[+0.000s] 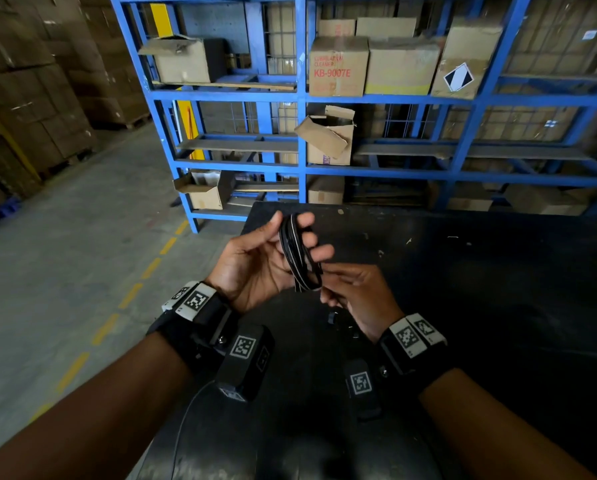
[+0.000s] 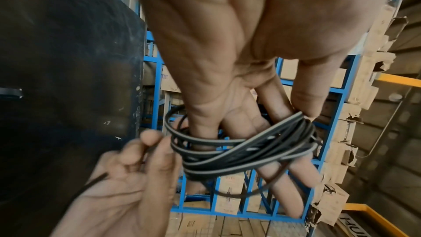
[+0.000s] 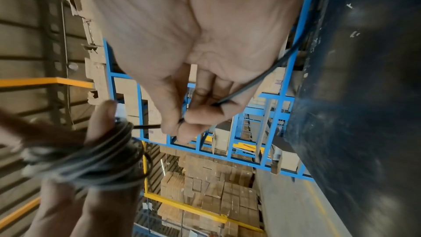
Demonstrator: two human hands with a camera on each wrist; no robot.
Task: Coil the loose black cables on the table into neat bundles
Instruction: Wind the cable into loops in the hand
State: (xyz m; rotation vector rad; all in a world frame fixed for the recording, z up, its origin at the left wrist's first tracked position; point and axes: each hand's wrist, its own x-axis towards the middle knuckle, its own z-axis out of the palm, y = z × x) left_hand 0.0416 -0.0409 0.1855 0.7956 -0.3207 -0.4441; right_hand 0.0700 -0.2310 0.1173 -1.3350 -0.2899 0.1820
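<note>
Black cable (image 2: 239, 149), several loops wound around spread fingers, loose end trailing down, above the table

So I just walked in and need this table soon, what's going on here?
A person is coiling a black cable above the black table. The loops are wound around the spread fingers of the left hand. The right hand pinches the loose strand close beside the coil, feeding it on. The bundle is not yet finished or set down.
</note>
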